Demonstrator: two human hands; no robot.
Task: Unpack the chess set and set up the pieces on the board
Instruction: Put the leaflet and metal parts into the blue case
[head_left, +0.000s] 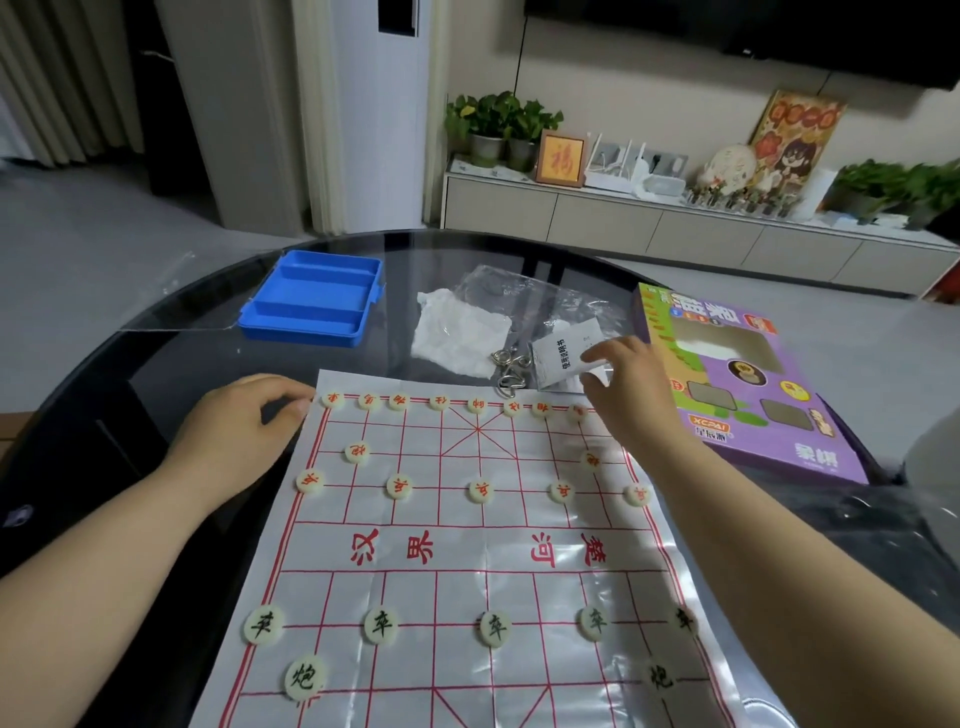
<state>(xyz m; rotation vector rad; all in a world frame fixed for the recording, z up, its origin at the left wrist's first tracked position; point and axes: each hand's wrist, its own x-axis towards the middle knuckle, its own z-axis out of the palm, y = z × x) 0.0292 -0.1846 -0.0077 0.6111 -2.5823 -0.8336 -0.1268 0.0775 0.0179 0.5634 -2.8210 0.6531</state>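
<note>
At the far-left corner of the glossy, creased board sheet (457, 545), my left hand (239, 426) is resting with fingers curled against the edge, just beside a round cream disc. I cannot tell whether it is pinching anything. My right hand (628, 389) is hovering over the far-right corner, fingers loosely spread and gripping nothing. Red-lettered discs (332, 400) are lying along the far row and the lines before it; black-lettered discs (382, 625) are sitting on the near lines. Beyond the sheet, the dark glass table (156, 374) is carrying:
- a blue moulded plastic tray (296, 332) with long compartments
- crumpled clear bags (519, 291)
- twisted metal rings (511, 364)
- a printed leaflet (558, 353)
- a purple cardboard box (748, 395) with cut-out windows
</note>
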